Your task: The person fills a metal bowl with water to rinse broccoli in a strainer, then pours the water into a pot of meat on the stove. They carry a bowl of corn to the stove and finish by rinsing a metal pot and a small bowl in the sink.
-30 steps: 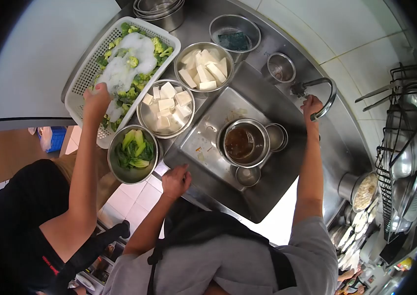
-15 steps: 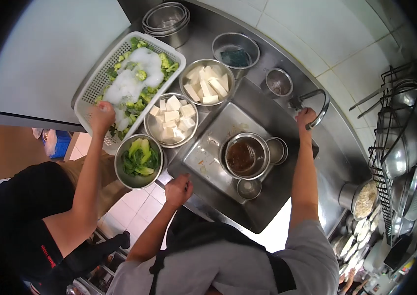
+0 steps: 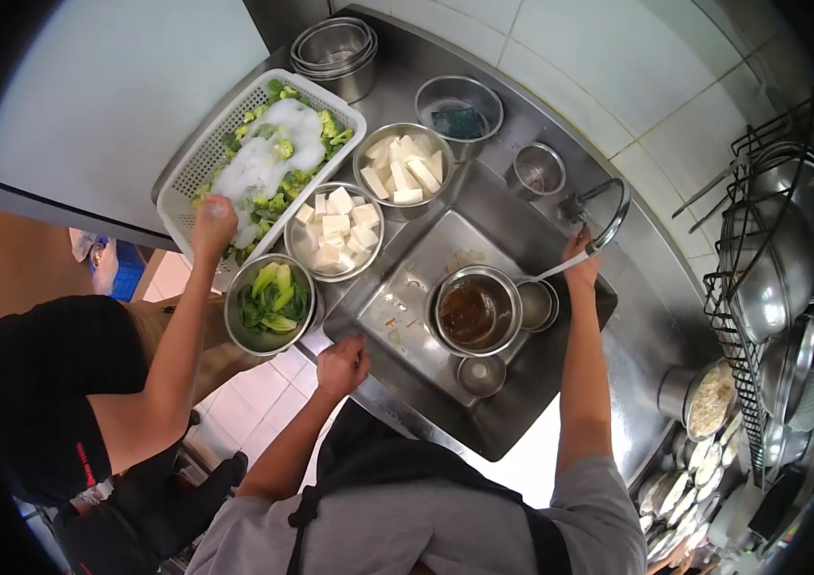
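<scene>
My left hand [image 3: 342,367] is curled closed at the front left rim of the sink [image 3: 383,407], with nothing visible in it. My right hand [image 3: 580,264] is at the faucet [image 3: 624,206], fingers bent around its handle, which they mostly hide. Water [image 3: 558,266] streams from the spout toward the metal pot [image 3: 472,311] in the sink, which holds brown liquid. A small metal cup [image 3: 482,377] and other small round containers [image 3: 538,305] sit beside the pot. Food scraps lie on the sink bottom.
Bowls of white tofu blocks [image 3: 335,230] and leafy greens [image 3: 271,299] line the sink's left side. Another person's hand [image 3: 214,228] is over a white basket [image 3: 165,182] of broccoli and ice. A wire rack [image 3: 728,316] with metal bowls stands at right.
Water now runs from the faucet; before, none showed. My right hand has shifted slightly down and left at the faucet. My left hand stays at the sink rim.
</scene>
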Tool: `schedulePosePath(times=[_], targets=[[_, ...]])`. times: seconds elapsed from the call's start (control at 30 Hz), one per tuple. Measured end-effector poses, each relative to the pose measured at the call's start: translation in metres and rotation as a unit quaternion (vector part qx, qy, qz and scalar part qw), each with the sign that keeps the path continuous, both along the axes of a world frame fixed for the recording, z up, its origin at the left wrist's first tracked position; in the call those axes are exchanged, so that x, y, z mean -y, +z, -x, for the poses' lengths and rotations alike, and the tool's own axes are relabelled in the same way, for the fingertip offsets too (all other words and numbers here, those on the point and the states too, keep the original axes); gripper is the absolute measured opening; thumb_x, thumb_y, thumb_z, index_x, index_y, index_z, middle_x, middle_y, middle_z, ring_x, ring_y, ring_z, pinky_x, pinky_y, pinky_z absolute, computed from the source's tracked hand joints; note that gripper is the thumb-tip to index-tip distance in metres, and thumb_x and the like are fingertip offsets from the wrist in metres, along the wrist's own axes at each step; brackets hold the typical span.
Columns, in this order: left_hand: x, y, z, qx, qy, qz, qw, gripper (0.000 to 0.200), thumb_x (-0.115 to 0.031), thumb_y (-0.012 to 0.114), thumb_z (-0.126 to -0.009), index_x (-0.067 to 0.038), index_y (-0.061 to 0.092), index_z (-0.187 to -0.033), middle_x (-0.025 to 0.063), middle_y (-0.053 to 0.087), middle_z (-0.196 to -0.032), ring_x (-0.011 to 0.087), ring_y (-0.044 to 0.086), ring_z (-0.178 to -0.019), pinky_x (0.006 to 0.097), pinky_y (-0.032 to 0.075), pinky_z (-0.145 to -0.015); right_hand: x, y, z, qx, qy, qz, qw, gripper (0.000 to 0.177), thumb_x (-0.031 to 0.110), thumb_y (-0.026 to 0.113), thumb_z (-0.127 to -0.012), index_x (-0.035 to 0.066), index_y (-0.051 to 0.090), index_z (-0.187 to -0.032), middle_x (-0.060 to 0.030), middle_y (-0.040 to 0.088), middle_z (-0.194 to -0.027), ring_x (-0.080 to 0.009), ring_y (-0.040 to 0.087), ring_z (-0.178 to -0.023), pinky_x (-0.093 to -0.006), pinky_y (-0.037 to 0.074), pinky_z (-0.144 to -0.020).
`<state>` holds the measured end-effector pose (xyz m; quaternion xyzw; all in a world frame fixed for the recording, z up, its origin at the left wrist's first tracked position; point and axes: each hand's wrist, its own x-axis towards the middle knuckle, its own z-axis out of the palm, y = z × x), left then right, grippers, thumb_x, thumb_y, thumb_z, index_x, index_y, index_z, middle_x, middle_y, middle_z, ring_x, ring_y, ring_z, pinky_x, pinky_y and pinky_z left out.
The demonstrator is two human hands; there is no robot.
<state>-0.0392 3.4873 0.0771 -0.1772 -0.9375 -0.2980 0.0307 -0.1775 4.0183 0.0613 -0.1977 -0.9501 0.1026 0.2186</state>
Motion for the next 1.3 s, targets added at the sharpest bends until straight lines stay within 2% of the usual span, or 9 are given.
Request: schedulePosePath(times=[0.1, 0.27, 0.37, 0.6, 0.7, 0.83, 1.0, 1.13, 1.3], targets=[[0.002, -0.001, 0.001, 0.000, 0.001, 0.008, 1.000, 0.028, -0.009, 0.067, -0.076, -0.007, 0.066, -0.104, 0.0088, 0.062, -0.076, 0.0279, 0.064, -0.061, 0.0405, 0.052, -0.058, 0.041, 0.012, -0.030, -0.012, -0.009, 0.175, 0.984, 0.025, 0.016, 0.056, -0.095, -0.005, 0.063, -0.107, -0.0217, 0.068, -0.096, -0.0339, 0.069, -0.087, -0.0426, 0.057, -0.078], [0.002, 0.003, 0.000, 0.002, 0.002, 0.001, 1.000, 0.027, -0.009, 0.067, -0.076, -0.007, 0.066, -0.103, 0.0096, 0.062, -0.078, 0.0292, 0.064, -0.063, 0.0410, 0.051, -0.058, 0.095, -0.023, -0.050, -0.035, -0.073, 0.822, 0.563, 0.017, -0.005, 0.057, -0.089, -0.005, 0.063, -0.105, -0.0172, 0.068, -0.096, -0.0296, 0.070, -0.086, -0.0349, 0.061, -0.080], [0.001, 0.001, -0.001, -0.010, 0.006, 0.001, 1.000, 0.027, -0.009, 0.066, -0.076, -0.007, 0.065, -0.103, 0.0104, 0.063, -0.079, 0.0297, 0.064, -0.063, 0.0411, 0.052, -0.058, 0.089, -0.066, -0.054, -0.017, 0.020, 0.860, 0.510, 0.015, -0.010, 0.053, -0.088, -0.006, 0.063, -0.099, -0.0172, 0.068, -0.094, -0.0289, 0.069, -0.084, -0.0365, 0.061, -0.083], [0.003, 0.002, 0.001, 0.038, 0.019, 0.005, 0.999, 0.028, -0.009, 0.066, -0.078, -0.007, 0.064, -0.106, 0.0105, 0.066, -0.088, 0.0316, 0.066, -0.066, 0.0427, 0.053, -0.059, 0.098, -0.028, -0.047, 0.247, 0.026, 0.619, 0.746, 0.019, 0.011, 0.060, -0.092, 0.001, 0.065, -0.078, -0.0072, 0.066, -0.067, -0.0121, 0.060, -0.054, -0.0308, 0.042, -0.037], [0.005, 0.001, -0.001, 0.055, 0.015, 0.000, 0.998, 0.030, -0.011, 0.066, -0.078, -0.008, 0.064, -0.108, 0.0098, 0.066, -0.087, 0.0309, 0.066, -0.066, 0.0431, 0.053, -0.059, 0.103, -0.008, -0.010, 0.368, 0.187, 0.443, 0.796, 0.022, 0.015, 0.061, -0.090, 0.001, 0.065, -0.073, -0.0090, 0.066, -0.064, -0.0136, 0.061, -0.055, -0.0306, 0.044, -0.044], [0.006, -0.002, 0.001, 0.043, 0.003, -0.009, 0.999, 0.030, -0.014, 0.066, -0.079, -0.008, 0.064, -0.109, 0.0085, 0.064, -0.084, 0.0309, 0.065, -0.064, 0.0431, 0.053, -0.057, 0.129, 0.074, 0.086, 0.148, 0.244, 0.236, 0.929, 0.020, 0.022, 0.065, -0.085, 0.004, 0.069, -0.080, -0.0194, 0.069, -0.078, -0.0355, 0.068, -0.074, -0.0437, 0.052, -0.069], [0.007, 0.003, 0.003, 0.048, 0.003, 0.007, 0.999, 0.031, -0.013, 0.067, -0.078, -0.009, 0.064, -0.109, 0.0086, 0.063, -0.083, 0.0298, 0.064, -0.062, 0.0424, 0.053, -0.056, 0.165, 0.131, 0.227, 0.018, 0.315, 0.117, 0.942, 0.022, 0.012, 0.069, -0.082, 0.002, 0.071, -0.101, -0.0221, 0.069, -0.094, -0.0374, 0.068, -0.094, -0.0443, 0.053, -0.085], [0.007, -0.001, 0.003, 0.031, 0.022, -0.038, 0.999, 0.031, -0.011, 0.068, -0.077, -0.009, 0.063, -0.107, 0.0077, 0.063, -0.082, 0.0278, 0.063, -0.060, 0.0408, 0.052, -0.053, 0.164, 0.076, 0.302, 0.294, 0.339, -0.039, 0.893, 0.067, 0.016, 0.073, -0.076, 0.016, 0.052, -0.140, -0.0243, 0.048, -0.140, -0.0411, 0.050, -0.126, -0.0446, 0.040, -0.109], [0.010, 0.003, 0.010, 0.021, 0.017, -0.016, 1.000, 0.031, -0.010, 0.069, -0.076, -0.009, 0.063, -0.106, 0.0073, 0.062, -0.082, 0.0262, 0.063, -0.059, 0.0393, 0.051, -0.052, 0.196, 0.074, 0.324, 0.342, 0.251, -0.129, 0.896, 0.057, 0.014, 0.071, -0.078, 0.013, 0.056, -0.133, -0.0203, 0.054, -0.136, -0.0385, 0.052, -0.126, -0.0499, 0.046, -0.104]])
